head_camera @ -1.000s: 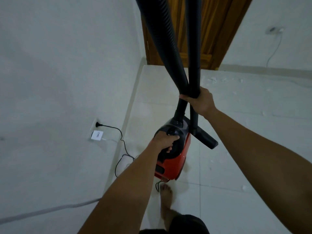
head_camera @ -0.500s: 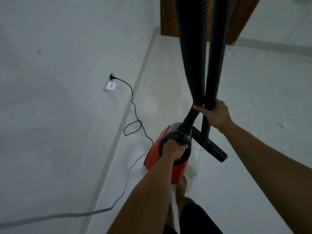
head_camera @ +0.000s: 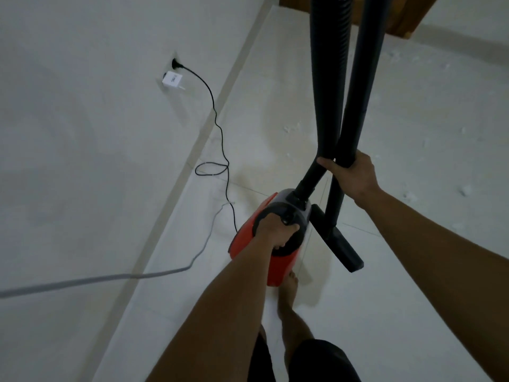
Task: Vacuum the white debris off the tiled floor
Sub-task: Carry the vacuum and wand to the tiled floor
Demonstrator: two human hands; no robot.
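Note:
A red and black vacuum cleaner (head_camera: 281, 263) hangs above the white tiled floor (head_camera: 385, 285). My left hand (head_camera: 276, 230) grips its black top handle. My right hand (head_camera: 351, 173) is wrapped round both the ribbed black hose (head_camera: 329, 78) and the rigid black wand (head_camera: 363, 78), which rise out of the top of the view. The wand's flat floor nozzle (head_camera: 340, 241) hangs just right of the body. White debris (head_camera: 292, 129) lies scattered on the tiles ahead, with more debris specks (head_camera: 465, 191) at the right.
The black power cord (head_camera: 220, 139) runs from a wall plug (head_camera: 176, 63) down in loops to the vacuum. A white adapter (head_camera: 172, 79) sits in the same socket. A grey cable (head_camera: 110, 278) trails along the left wall. My bare foot (head_camera: 289, 288) stands under the vacuum. A wooden door (head_camera: 396, 26) stands ahead.
I have walked forward along the left wall while carrying the vacuum. The wall socket and cord have come closer, and the door has slid up out of most of the view.

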